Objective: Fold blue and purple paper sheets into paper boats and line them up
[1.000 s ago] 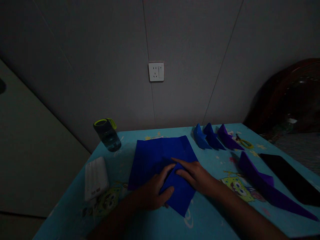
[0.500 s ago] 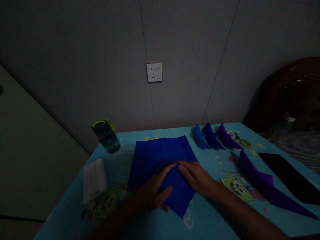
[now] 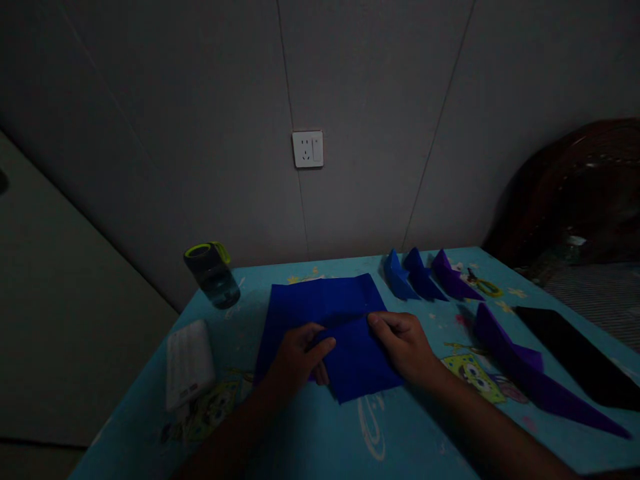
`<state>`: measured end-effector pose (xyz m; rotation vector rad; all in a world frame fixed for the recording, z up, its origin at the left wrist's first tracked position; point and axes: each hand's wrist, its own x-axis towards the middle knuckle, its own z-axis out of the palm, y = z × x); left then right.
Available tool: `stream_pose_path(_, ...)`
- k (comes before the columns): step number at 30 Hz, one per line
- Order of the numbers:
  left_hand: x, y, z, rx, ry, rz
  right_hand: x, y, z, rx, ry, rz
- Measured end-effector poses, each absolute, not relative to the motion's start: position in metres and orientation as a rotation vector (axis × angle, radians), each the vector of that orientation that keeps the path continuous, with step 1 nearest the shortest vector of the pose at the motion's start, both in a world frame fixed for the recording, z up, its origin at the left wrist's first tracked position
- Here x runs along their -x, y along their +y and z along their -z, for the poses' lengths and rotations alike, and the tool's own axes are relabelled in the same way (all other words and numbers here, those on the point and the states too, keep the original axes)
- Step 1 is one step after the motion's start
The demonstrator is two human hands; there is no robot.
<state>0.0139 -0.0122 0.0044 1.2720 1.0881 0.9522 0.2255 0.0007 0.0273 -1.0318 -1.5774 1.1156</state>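
Note:
A folded blue sheet of paper is held between both hands, a little above the table. My left hand grips its left edge, thumb on top and fingers underneath. My right hand pinches the upper right corner, thumb on the near face. Behind and below it, a larger blue sheet of paper lies flat; its near part is hidden by the hands and the held sheet.
Three folded paper boats stand at the back right beside yellow-handled scissors. Nearer are a long purple paper boat and a flat black object. On the left are a water bottle and a white power bank.
The held paper has turned so its near corner is now a straighter edge. My hands have moved apart, the right sliding to the upper right corner.

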Motion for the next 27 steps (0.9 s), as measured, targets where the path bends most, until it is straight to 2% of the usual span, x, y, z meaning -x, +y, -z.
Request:
stream_pose_path(6,-0.013,-0.014,-0.008,-1.333,1.162,-1.010,-0.225,0.004,-0.025,1.093,-1.418,-1.282)
stream_pose_path(15,-0.014,-0.016,-0.008,-1.244,1.152,-1.058,-0.222,0.004,-0.028,1.095,-1.386,-1.334)
stream_pose_path(22,-0.012,-0.007,-0.005,-0.995,1.056,-1.398,-0.226,0.016,-0.031,1.083,-1.547,-1.223)
stream_pose_path(27,-0.016,-0.008,-0.003,-0.992,0.979,-1.300,-0.228,0.017,-0.027,1.100,-1.476,-1.186)
